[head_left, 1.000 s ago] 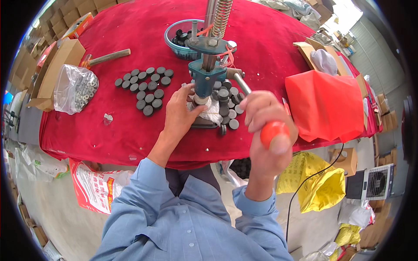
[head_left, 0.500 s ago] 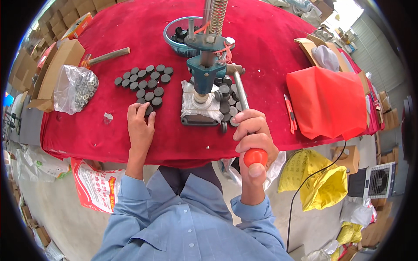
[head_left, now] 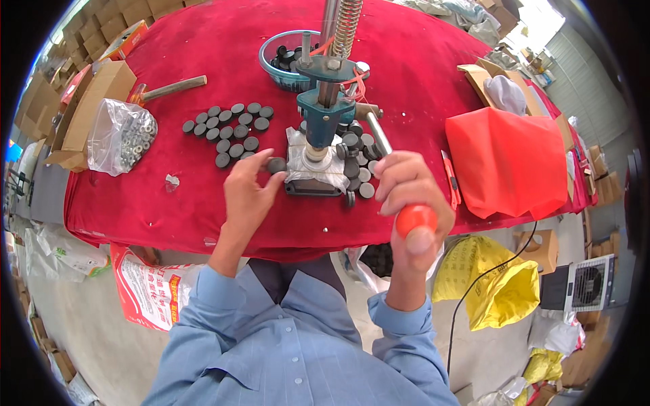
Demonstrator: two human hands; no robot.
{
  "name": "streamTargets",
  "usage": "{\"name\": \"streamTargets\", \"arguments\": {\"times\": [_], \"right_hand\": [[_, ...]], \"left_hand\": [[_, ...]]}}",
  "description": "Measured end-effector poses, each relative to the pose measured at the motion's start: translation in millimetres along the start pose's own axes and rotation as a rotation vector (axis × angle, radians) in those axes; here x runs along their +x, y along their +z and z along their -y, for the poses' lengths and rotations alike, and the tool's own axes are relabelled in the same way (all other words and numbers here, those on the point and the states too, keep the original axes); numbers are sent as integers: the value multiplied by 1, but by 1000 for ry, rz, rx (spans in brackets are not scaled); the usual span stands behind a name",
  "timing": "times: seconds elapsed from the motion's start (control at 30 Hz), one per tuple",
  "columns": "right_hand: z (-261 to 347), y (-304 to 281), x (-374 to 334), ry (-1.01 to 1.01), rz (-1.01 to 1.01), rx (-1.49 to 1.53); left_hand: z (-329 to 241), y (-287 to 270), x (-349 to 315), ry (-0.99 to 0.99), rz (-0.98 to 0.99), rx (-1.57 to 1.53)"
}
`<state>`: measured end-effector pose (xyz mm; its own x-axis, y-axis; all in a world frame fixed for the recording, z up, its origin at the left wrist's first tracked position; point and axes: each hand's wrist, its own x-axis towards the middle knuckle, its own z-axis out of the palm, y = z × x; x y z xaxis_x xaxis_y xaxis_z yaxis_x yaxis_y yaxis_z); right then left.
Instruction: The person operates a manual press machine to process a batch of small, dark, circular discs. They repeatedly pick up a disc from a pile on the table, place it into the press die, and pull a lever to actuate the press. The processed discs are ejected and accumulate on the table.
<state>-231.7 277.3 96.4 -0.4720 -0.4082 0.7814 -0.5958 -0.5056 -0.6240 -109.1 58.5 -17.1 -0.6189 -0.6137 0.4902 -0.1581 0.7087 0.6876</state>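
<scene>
Pinching a dark disc (head_left: 276,164), the left hand (head_left: 249,191) holds it just left of the teal press (head_left: 323,127) on the red-covered table (head_left: 162,216). The right hand (head_left: 414,193) clasps the press's red-knobbed lever (head_left: 379,134).

The top edge cuts off the post (head_left: 329,27) and spring (head_left: 347,27) of the press (head_left: 324,122); the bottom edge, the shirt (head_left: 288,369). The right grip (head_left: 413,199) hides the lever (head_left: 378,132) just above its red knob (head_left: 413,218). The press covers part of the bowl (head_left: 265,58). Washers (head_left: 138,141) in the plastic bag (head_left: 105,141) are too small to count. Dark pieces (head_left: 376,260) below the surface (head_left: 183,203) blur together.
</scene>
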Motion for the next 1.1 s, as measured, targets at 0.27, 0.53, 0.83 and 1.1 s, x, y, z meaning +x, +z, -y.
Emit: {"name": "streamTargets", "arguments": {"times": [0.27,0.53,0.83,1.1], "right_hand": [[9,-4,69,174,-33,93],[9,-3,73,186,-38,142],[10,-2,68,206,-49,144],[-18,8,-21,-94,-55,53]], "left_hand": [[-8,34,24,31,74,-60],[-23,42,30,100,108,-96],[-23,53,32,133,66,-68],[32,3,12,166,8,274]]}}
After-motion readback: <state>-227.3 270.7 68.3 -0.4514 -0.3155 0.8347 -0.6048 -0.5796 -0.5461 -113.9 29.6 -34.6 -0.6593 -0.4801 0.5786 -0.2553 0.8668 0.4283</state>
